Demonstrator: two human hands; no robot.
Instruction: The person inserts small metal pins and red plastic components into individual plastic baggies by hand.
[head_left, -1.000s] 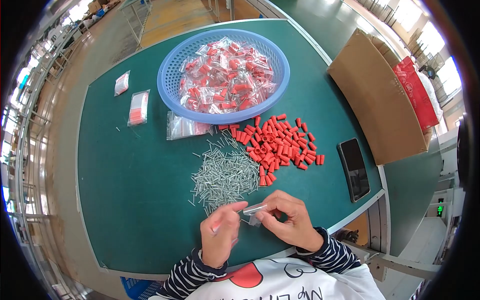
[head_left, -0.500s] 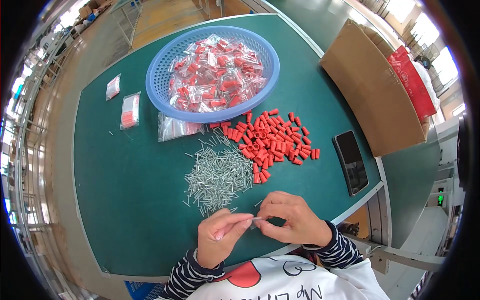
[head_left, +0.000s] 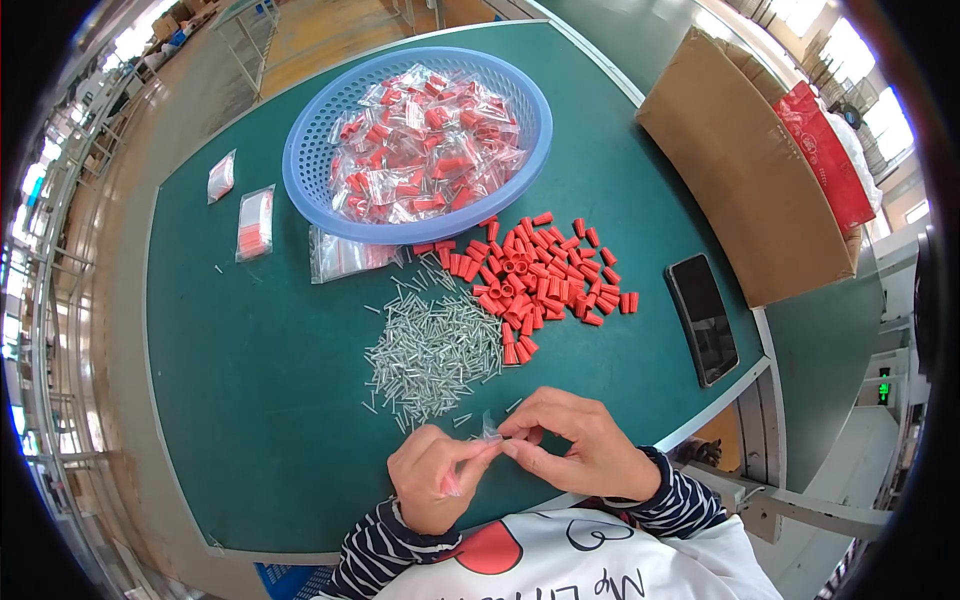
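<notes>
Head view, looking down on a green work table (head_left: 250, 400). Both hands met at the 6 o'clock edge of the table, close to the person's striped sleeves. The left hand (head_left: 432, 482) and the right hand (head_left: 578, 452) each pinched a small clear bag (head_left: 489, 428) between thumb and forefinger, with the fingertips closed almost to touching and the other fingers curled in. Something pinkish showed under the left hand's curled fingers; what it was could not be told.

The bag sat between the two pinches, near the 6 o'clock fringe of a pile of metal pins (head_left: 435, 350). Its visible part stood up from the fingertips toward 12 o'clock. Most of the film lay hidden behind the fingers, so its long axis could not be fixed with certainty.

Judged from its look, the bag was very light, limp and slick, and would crumple rather than resist — best taken at the edges of its mouth, with fingertips only.

At 1 o'clock from the pins lay a heap of red caps (head_left: 540, 280). At 12 o'clock a blue basket (head_left: 300, 190) held filled bags (head_left: 420, 140). A phone (head_left: 702, 318) lay at 3 o'clock on the table and a cardboard box (head_left: 740, 170) at 2 o'clock.
</notes>
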